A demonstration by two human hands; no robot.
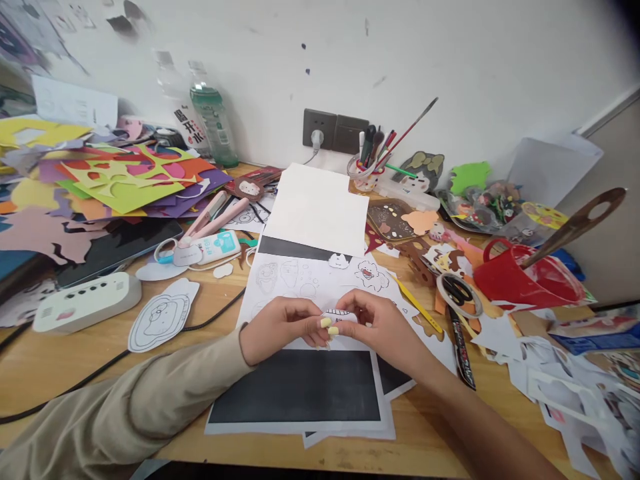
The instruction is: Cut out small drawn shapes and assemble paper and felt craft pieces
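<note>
Small paper cutout [341,315] pinched between left hand [280,328] and right hand [383,327] above printed sheet [320,280]; fingers closed narrowly on edges. Judged light, flimsy, tear-prone; best gripped at margins

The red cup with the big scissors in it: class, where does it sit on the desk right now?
In the head view the red cup lies tipped on the desk's right side, beyond the right hand, just right of the tape roll, with paper scraps in front of it.
</note>
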